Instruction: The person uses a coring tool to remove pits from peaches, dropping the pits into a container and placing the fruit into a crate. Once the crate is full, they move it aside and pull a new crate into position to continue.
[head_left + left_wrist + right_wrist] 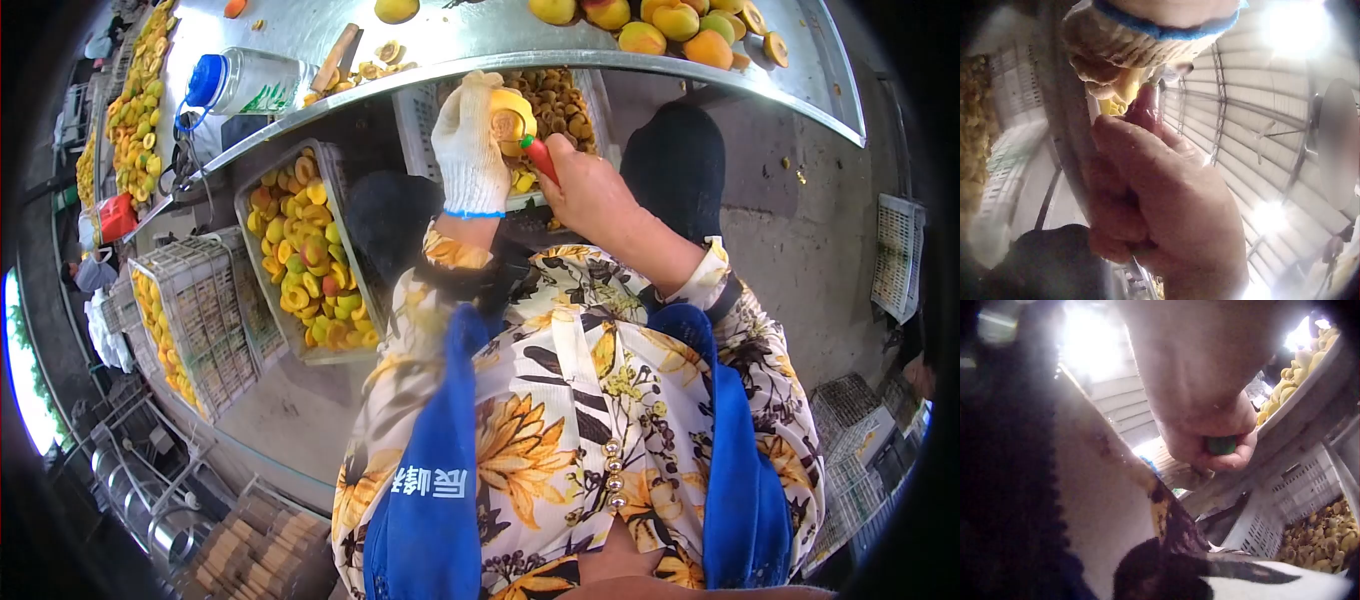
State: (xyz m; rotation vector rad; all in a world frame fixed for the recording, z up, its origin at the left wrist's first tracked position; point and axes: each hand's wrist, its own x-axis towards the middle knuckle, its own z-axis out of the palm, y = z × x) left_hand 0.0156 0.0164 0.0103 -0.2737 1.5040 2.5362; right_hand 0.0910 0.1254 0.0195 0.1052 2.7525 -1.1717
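In the head view my gloved left hand (465,145) grips a cut yellow peach (513,106), its brown stone side facing my right hand. My bare right hand (600,195) holds a tool by its red handle (540,158); the handle's green front end is right at the fruit, and the working tip is hidden. From the left wrist, the red handle (1145,107) pokes out of the right fist toward the glove. The handle's green butt (1221,445) shows inside the curled right fingers in the right wrist view. Both hands are above a crate (597,100) of brownish pieces.
A metal table (480,40) edges the far side, bearing whole and halved peaches (680,22) and a blue-capped bottle (262,82). A crate of peach halves (310,260) stands at left, beside stacked crates (205,320). Another crate (898,258) lies at far right.
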